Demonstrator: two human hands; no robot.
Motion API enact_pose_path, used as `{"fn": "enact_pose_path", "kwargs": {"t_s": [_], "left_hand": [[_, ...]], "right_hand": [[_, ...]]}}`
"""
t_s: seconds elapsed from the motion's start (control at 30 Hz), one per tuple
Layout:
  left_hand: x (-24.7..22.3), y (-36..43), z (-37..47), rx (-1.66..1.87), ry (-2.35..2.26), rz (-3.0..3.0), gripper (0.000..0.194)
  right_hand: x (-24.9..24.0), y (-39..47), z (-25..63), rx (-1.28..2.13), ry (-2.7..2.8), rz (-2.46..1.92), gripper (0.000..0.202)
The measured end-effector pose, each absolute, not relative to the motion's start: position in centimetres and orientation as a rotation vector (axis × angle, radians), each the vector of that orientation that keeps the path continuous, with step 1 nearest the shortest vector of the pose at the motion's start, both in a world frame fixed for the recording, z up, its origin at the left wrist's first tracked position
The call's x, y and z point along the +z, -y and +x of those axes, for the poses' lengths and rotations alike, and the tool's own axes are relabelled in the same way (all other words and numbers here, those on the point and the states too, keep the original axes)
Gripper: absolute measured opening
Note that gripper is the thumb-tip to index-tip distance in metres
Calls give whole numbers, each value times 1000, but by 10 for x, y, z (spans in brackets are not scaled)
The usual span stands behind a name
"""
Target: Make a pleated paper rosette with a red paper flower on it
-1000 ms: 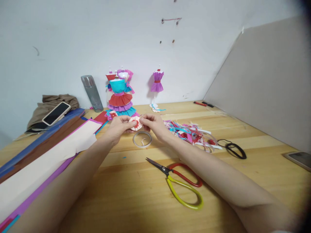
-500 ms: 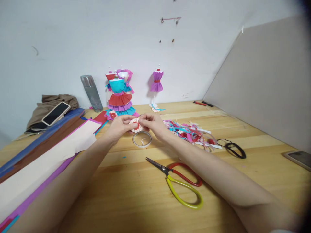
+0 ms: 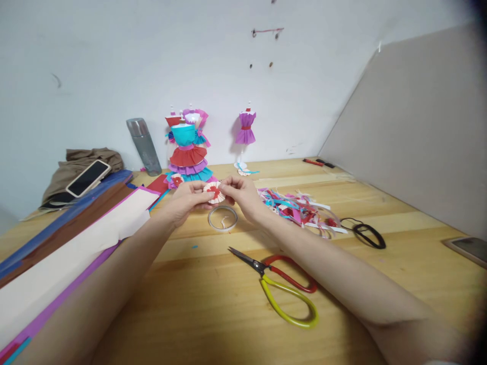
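Observation:
Between my two hands is a small round paper rosette, cream and pleated, with a red centre. My left hand pinches its left side between thumb and fingers. At its right edge, my right hand is closed with thumb and fingertips on it. Just below the hands a tape ring lies on the wooden table. Nearer to me rest scissors with one red and one yellow handle, blades pointing left. Several mannequins in paper dresses stand behind my left hand.
Coloured paper scraps are heaped right of my hands, beside a black cord loop. Long paper sheets lie at the left. Behind them are a phone and a bottle. A purple-dressed mannequin stands by the wall.
The rosette has tilted in my hands, so more of its red centre shows. My right hand has shifted very slightly; the table things have stayed in place.

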State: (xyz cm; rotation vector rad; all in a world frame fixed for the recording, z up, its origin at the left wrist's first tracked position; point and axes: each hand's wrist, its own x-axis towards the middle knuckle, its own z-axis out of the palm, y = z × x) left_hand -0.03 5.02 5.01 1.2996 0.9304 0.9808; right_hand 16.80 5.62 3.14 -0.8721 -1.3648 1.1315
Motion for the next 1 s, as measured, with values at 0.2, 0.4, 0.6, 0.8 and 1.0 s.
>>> {"fn": "enact_pose_path", "kwargs": {"t_s": [0.2,0.4,0.6,0.8,1.0], "left_hand": [[46,-52,2,1054,-934,1261,27],[44,-53,2,1057,-923,1264,27],[46,-50,5,1077,-934,1257,28],[49,-49,6,1104,-981,1273,31],[49,-50,4,1104,-965,1297,27]], "right_hand": [[30,-54,166,1108,1414,-843,21],[28,-55,165,1114,1413,-841,22],[25,-56,162,1131,1380,-840,22],[28,-55,164,1108,1405,-840,23],[30,-55,168,1122,1405,-882,23]]}}
